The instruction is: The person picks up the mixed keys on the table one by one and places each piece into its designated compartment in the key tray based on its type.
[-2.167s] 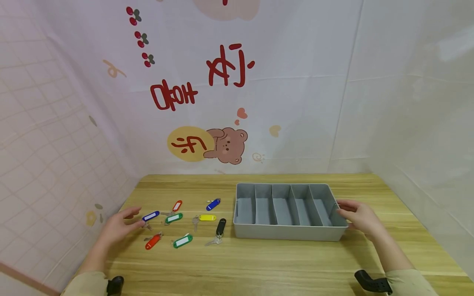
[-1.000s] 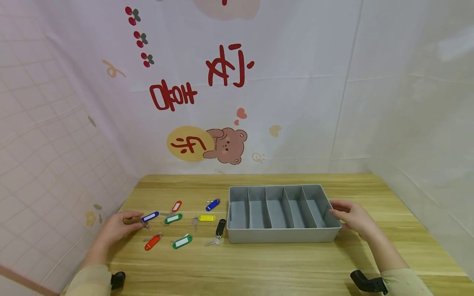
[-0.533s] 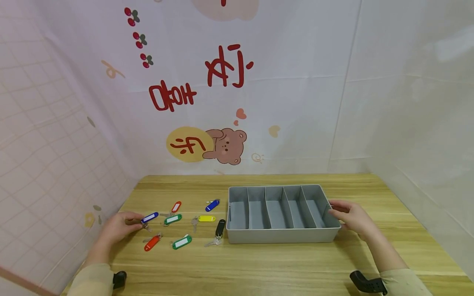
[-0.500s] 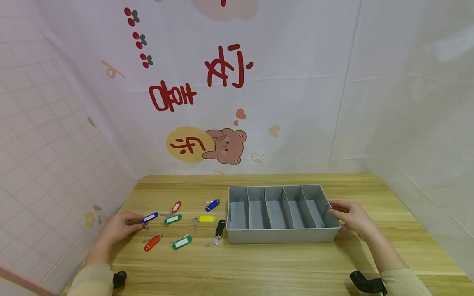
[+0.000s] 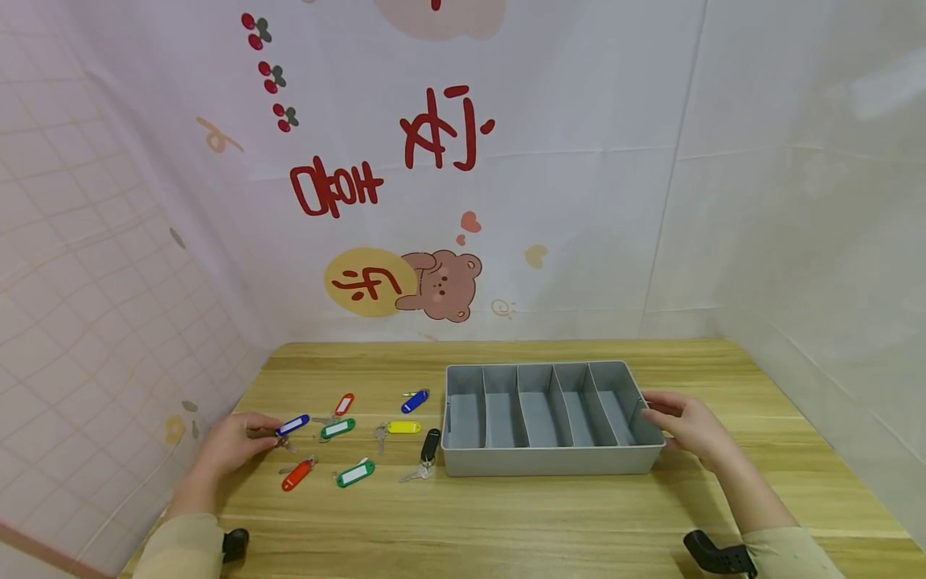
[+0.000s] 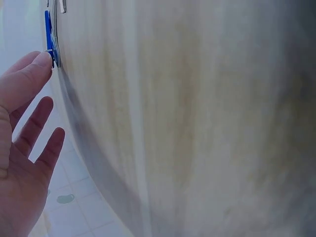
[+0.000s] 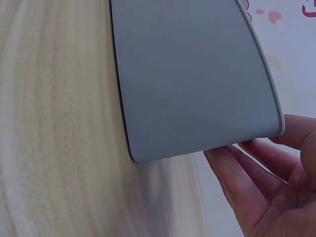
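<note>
At the left, my left hand (image 5: 233, 445) pinches the near end of a blue key tag (image 5: 292, 425) between thumb and index finger, its keys beside the fingertips on the table. In the left wrist view the thumb and index finger of the left hand (image 6: 27, 113) meet at the tag's end; the other fingers spread loosely. A grey divided tray (image 5: 542, 461) stands right of centre, its compartments bare. My right hand (image 5: 690, 426) grips its right end wall, thumb over the rim. The right wrist view shows the fingers of that hand (image 7: 269, 182) against the tray's outside (image 7: 192, 84).
Several keys with tags lie left of the tray: red (image 5: 298, 474), smaller red (image 5: 345, 404), green (image 5: 338, 429), another green (image 5: 355, 473), yellow (image 5: 403, 427), blue (image 5: 415, 400) and black (image 5: 430, 445). A printed cloth (image 5: 579, 201) hangs behind the wooden table (image 5: 463, 531).
The tray has slid a little to the left with my right hand on it. My left thumb and index finger have come together on the blue key tag.
</note>
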Available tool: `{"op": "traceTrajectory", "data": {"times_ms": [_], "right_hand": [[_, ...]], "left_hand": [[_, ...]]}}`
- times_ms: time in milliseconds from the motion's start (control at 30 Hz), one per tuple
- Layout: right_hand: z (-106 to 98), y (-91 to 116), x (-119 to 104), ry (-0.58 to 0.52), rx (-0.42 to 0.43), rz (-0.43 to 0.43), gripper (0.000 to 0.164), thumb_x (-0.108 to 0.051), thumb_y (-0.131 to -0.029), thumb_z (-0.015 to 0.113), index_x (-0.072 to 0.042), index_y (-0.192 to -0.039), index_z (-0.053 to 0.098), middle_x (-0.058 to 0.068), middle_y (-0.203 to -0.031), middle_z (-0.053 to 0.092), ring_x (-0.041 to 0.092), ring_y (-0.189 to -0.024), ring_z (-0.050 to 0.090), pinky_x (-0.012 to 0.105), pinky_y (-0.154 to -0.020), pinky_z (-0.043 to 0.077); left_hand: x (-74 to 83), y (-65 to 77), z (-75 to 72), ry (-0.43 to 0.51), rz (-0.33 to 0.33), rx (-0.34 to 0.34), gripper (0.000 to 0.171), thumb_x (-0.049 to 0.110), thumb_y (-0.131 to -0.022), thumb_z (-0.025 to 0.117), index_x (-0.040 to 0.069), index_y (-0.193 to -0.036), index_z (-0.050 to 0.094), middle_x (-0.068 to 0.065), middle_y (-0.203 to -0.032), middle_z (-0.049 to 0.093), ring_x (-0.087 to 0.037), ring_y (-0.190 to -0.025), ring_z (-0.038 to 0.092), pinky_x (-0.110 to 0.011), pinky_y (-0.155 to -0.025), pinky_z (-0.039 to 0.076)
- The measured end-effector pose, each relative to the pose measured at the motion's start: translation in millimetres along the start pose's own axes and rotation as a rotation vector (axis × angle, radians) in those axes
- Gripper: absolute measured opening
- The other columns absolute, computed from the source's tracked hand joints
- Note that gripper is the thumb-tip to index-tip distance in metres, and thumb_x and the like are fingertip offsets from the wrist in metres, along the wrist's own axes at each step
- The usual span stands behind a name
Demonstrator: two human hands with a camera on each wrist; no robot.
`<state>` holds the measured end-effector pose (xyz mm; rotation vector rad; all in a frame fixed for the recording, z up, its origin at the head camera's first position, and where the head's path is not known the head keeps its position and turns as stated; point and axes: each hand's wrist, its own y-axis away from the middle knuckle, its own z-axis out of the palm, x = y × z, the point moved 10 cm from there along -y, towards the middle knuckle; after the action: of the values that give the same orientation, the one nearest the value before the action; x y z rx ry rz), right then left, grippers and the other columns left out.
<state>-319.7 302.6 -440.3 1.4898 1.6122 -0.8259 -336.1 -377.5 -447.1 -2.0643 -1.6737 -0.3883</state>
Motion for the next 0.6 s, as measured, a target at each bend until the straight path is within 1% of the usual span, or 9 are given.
{"op": "traceTrajectory", "data": {"times_ms": [200,433,600], "right_hand": [[-0.3,0.6,-0.9,0.006,-0.004,-0.002,0.053,-0.018,-0.100,0.061,0.014,-0.139,0.044,0.034,-0.133,0.053,0.002,-0.093,0.058,0.034,-0.062,0.054],[0.4,1.2,0.1,0.000,-0.011,0.011,0.054,-0.019,-0.100,0.060,0.014,-0.140,0.043,0.034,-0.134,0.052,0.009,-0.099,0.060,0.034,-0.064,0.054],[0.2,1.1,-0.3,0.002,-0.014,0.012,0.054,-0.019,-0.100,0.060,0.014,-0.140,0.043,0.034,-0.134,0.051,0.015,-0.102,0.060,0.034,-0.062,0.054]], "left_hand": [[3.5,-2.5,-0.3,-0.028,0.028,0.010,0.018,0.001,-0.081,0.078,0.002,-0.099,0.077,-0.020,-0.102,0.071,-0.044,-0.099,0.063,-0.057,-0.083,0.050],[8.8,-4.0,-0.2,-0.047,0.057,0.014,0.016,-0.004,-0.078,0.079,0.005,-0.091,0.078,-0.017,-0.096,0.072,-0.043,-0.096,0.064,-0.058,-0.085,0.049],[9.7,-4.8,0.4,-0.073,0.066,0.021,0.016,-0.005,-0.077,0.078,0.007,-0.087,0.078,-0.015,-0.094,0.072,-0.041,-0.093,0.065,-0.056,-0.082,0.050]]}}
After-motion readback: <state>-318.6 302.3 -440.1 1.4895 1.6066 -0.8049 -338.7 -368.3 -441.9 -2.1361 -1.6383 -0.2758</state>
